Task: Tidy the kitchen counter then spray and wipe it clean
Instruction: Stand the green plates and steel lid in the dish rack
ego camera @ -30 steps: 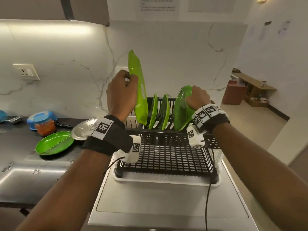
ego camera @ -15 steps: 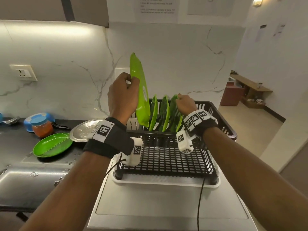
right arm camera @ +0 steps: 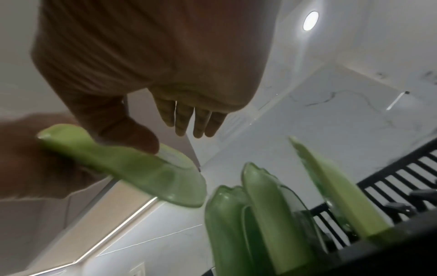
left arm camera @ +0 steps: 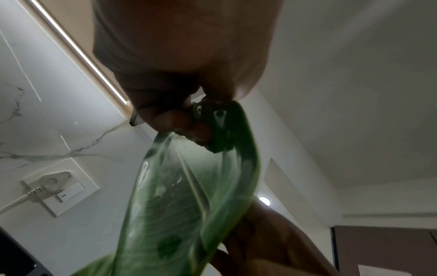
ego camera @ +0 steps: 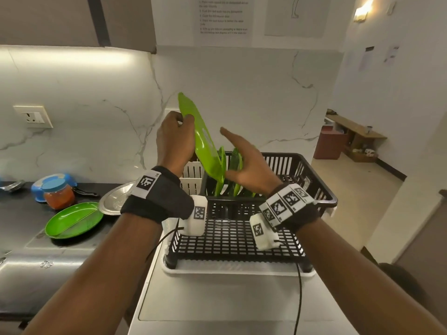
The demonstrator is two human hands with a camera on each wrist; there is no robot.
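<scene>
My left hand (ego camera: 175, 139) grips the upper rim of a green plate (ego camera: 202, 141), held on edge and tilted above the black dish rack (ego camera: 312, 175). The left wrist view shows my fingers (left arm camera: 170, 121) pinching that green plate (left arm camera: 189, 201). My right hand (ego camera: 244, 160) hovers open, fingers straight, just right of the plate and above several green plates (ego camera: 235, 165) standing in the rack's slots. In the right wrist view my fingers (right arm camera: 189, 119) are spread, with the held plate (right arm camera: 132, 166) to the left and the racked plates (right arm camera: 260, 214) below.
On the dark counter at left lie another green plate (ego camera: 72, 222), a steel plate (ego camera: 113, 199), an orange-filled jar (ego camera: 58, 193) and a blue container (ego camera: 42, 187). A steel sink (ego camera: 36, 276) sits below them. The rack stands on a white tray (ego camera: 229, 269) atop a white appliance.
My right hand set its green plate into the rack, let go and rose open beside the held plate. The left hand's plate has tipped, its lower edge toward the rack.
</scene>
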